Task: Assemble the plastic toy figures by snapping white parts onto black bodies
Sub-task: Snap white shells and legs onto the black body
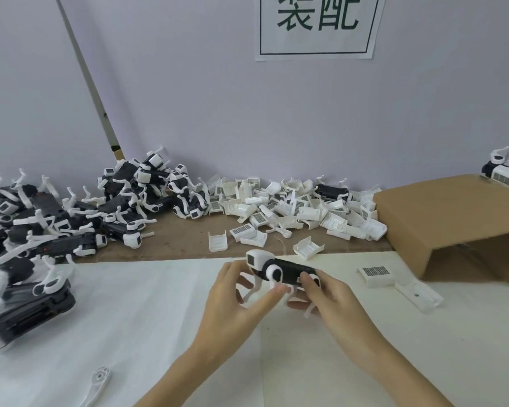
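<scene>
— While I look down through the head camera, what do you want to know first?

— Where is the toy dog?

— I see the toy dog [279, 270] up off the desk [130, 318], near the middle, held between both hands. It has a black body, a white head on the left end and white round joints on its side. Its thin white legs hang down.

— What is each grip doing?

— My left hand [235, 304] has its fingers curled round the front of the dog, and its thumb touches a front leg. My right hand [323, 298] grasps the back end, with a finger pressed on top by the back joint.

— What else is on the desk?

— I see a big heap of black-and-white toy dogs [56, 230] on the left. A heap of white shells [291, 207] lies at the back by the wall, on a brown board [177, 242]. One loose shell [308, 246] sits just behind the dog. Another white piece with a dotted grille [376, 276] lies to the right. A cardboard box [453, 218] lies on its side at the right. One white leg [99, 383] lies alone near the bottom left. A paper sign [318, 24] with green writing hangs on the wall.
</scene>
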Action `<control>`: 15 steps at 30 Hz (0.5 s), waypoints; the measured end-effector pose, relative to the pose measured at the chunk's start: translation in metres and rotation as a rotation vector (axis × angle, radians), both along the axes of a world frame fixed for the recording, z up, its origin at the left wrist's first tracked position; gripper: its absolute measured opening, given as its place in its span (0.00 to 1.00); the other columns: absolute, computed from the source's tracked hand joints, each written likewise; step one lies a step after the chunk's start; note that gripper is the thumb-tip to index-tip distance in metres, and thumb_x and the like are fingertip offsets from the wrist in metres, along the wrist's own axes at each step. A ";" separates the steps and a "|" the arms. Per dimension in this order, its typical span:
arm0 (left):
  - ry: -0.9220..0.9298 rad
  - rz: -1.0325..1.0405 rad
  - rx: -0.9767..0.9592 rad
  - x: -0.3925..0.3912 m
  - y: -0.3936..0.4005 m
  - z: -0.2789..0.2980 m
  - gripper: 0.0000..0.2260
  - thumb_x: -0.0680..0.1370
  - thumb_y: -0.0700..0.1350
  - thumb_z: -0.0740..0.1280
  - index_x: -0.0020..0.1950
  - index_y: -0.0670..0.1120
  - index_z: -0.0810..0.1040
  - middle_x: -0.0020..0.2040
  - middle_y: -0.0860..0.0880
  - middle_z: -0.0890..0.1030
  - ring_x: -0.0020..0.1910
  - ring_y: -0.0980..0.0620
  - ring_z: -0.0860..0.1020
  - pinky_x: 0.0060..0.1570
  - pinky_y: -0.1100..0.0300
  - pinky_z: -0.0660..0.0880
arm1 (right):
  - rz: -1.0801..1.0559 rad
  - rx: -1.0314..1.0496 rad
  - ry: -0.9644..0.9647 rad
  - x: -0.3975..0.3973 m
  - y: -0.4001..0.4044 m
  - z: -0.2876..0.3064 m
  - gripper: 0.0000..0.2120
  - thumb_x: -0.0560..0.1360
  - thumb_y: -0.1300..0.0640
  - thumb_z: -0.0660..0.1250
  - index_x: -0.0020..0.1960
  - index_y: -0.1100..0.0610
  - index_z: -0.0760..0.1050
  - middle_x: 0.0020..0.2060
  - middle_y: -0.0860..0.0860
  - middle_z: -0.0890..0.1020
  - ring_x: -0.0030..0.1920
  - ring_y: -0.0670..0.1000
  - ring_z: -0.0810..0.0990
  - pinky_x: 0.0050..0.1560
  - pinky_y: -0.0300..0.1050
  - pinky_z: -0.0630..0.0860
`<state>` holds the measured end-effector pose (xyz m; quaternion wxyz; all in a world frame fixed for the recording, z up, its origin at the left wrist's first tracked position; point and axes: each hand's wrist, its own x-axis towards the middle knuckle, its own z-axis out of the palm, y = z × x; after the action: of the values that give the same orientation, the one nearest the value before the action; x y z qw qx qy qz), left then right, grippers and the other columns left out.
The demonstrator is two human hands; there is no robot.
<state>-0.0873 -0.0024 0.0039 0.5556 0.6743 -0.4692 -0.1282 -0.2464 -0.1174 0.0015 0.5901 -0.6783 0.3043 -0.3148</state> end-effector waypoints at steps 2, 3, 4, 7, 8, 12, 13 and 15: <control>0.064 -0.014 -0.058 -0.010 -0.002 -0.001 0.20 0.70 0.68 0.73 0.57 0.61 0.77 0.54 0.59 0.83 0.51 0.56 0.82 0.44 0.66 0.75 | 0.052 0.123 -0.078 0.004 0.002 -0.008 0.15 0.86 0.52 0.59 0.66 0.56 0.80 0.57 0.55 0.87 0.57 0.54 0.86 0.60 0.48 0.82; 0.093 -0.013 -0.085 -0.015 -0.003 -0.001 0.19 0.70 0.67 0.74 0.56 0.62 0.76 0.53 0.58 0.83 0.48 0.54 0.82 0.42 0.65 0.76 | 0.084 0.180 -0.111 0.006 0.004 -0.010 0.16 0.86 0.53 0.58 0.66 0.58 0.79 0.58 0.55 0.86 0.59 0.54 0.86 0.59 0.45 0.82; 0.107 -0.003 -0.110 -0.021 -0.003 -0.001 0.18 0.70 0.66 0.74 0.55 0.63 0.74 0.52 0.57 0.83 0.46 0.54 0.82 0.41 0.65 0.76 | 0.115 0.233 -0.140 0.008 0.005 -0.012 0.18 0.87 0.53 0.57 0.66 0.60 0.80 0.58 0.56 0.86 0.60 0.55 0.85 0.58 0.44 0.82; 0.083 0.040 -0.149 -0.031 -0.004 0.003 0.20 0.70 0.66 0.73 0.55 0.62 0.72 0.49 0.58 0.82 0.43 0.55 0.81 0.40 0.67 0.74 | 0.202 0.354 -0.240 0.009 0.006 -0.011 0.19 0.87 0.54 0.57 0.63 0.65 0.81 0.56 0.62 0.86 0.58 0.56 0.86 0.54 0.41 0.81; 0.081 0.037 -0.158 -0.032 -0.004 0.005 0.20 0.70 0.66 0.73 0.55 0.61 0.71 0.49 0.59 0.82 0.43 0.55 0.81 0.41 0.68 0.74 | 0.217 0.369 -0.257 0.008 0.004 -0.010 0.19 0.87 0.54 0.57 0.63 0.66 0.80 0.56 0.63 0.85 0.57 0.57 0.86 0.54 0.40 0.81; 0.164 -0.079 -0.148 -0.031 -0.001 0.009 0.20 0.72 0.68 0.70 0.56 0.58 0.73 0.49 0.56 0.83 0.45 0.56 0.82 0.42 0.67 0.75 | 0.258 0.395 -0.313 0.005 -0.004 -0.006 0.19 0.86 0.55 0.58 0.68 0.66 0.77 0.62 0.62 0.84 0.63 0.58 0.83 0.63 0.46 0.79; 0.265 -0.110 -0.152 -0.030 -0.001 0.011 0.22 0.72 0.69 0.69 0.56 0.55 0.74 0.50 0.55 0.84 0.45 0.57 0.83 0.43 0.67 0.76 | 0.261 0.394 -0.320 0.004 -0.005 -0.005 0.19 0.86 0.56 0.59 0.69 0.66 0.77 0.64 0.61 0.82 0.66 0.59 0.81 0.68 0.50 0.77; 0.452 -0.128 -0.141 -0.024 -0.003 0.014 0.26 0.71 0.70 0.69 0.53 0.50 0.75 0.49 0.51 0.84 0.42 0.56 0.82 0.41 0.68 0.76 | 0.253 0.389 -0.318 0.001 -0.008 -0.002 0.18 0.84 0.58 0.62 0.69 0.66 0.77 0.65 0.62 0.81 0.68 0.62 0.80 0.72 0.55 0.73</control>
<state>-0.1117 -0.0052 0.0180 0.6828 0.5570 -0.3825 -0.2779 -0.2450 -0.1259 -0.0009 0.7842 -0.5269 0.1756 -0.2767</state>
